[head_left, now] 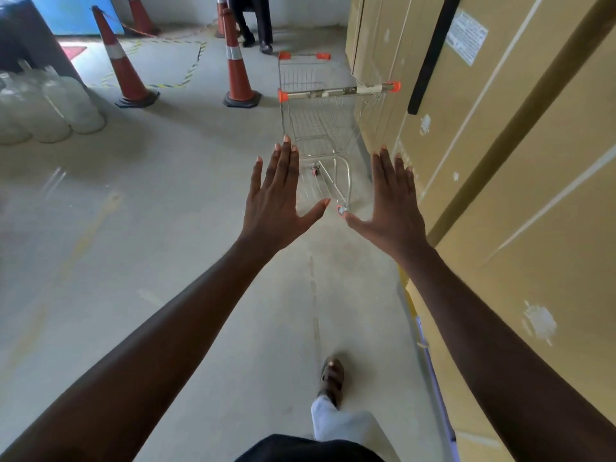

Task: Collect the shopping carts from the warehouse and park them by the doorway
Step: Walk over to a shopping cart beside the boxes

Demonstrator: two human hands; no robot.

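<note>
A wire shopping cart [320,105] with orange corner caps stands on the concrete floor ahead of me, close beside tall cardboard boxes. Its handle bar [336,91] faces me. My left hand [278,198] and my right hand [393,201] are stretched out in front of me, fingers straight and spread, palms down. Both hands are short of the handle and touch nothing. They overlap the cart's lower frame and rear wheel in the view.
Tall cardboard boxes [516,161] wall off the right side. Two orange traffic cones [125,65] [237,68] stand left of the cart, more behind. Large clear bottles [50,105] sit at the far left. A person's legs [256,25] show beyond the cart. My sandalled foot [331,378] steps forward.
</note>
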